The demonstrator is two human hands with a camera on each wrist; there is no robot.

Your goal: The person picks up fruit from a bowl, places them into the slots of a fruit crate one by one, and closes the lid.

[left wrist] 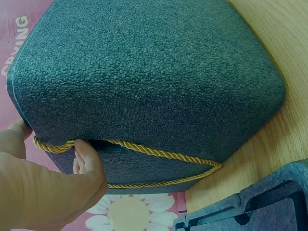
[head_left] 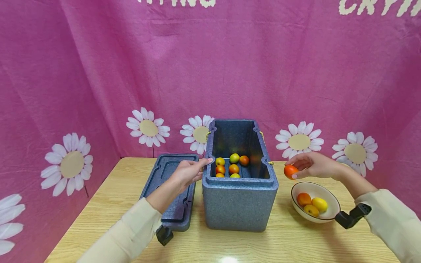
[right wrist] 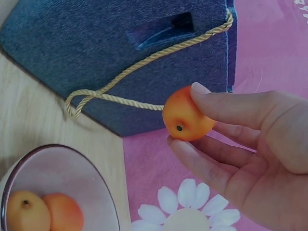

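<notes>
A grey foam box (head_left: 240,204) stands uncovered on the table, with several yellow and orange-red fruits (head_left: 234,168) inside. My left hand (head_left: 189,171) grips its left rim, the thumb on top and the fingers against the outer side by a yellow rope (left wrist: 163,153). To the right of the box, my right hand (head_left: 314,166) pinches an orange-red fruit (right wrist: 187,115) between thumb and fingertips, in the air. Below that hand is a cream bowl (head_left: 333,199) with a dark rim. It holds an orange-red fruit (head_left: 304,199), a yellow one (head_left: 319,205) and a yellow-orange one (head_left: 311,210).
The grey foam lid (head_left: 164,167) lies on the table left of the box, partly under my left forearm. A pink cloth (head_left: 230,73) with white daisies hangs behind the wooden table (head_left: 105,219). Another yellow rope (right wrist: 144,62) runs along the box's right side.
</notes>
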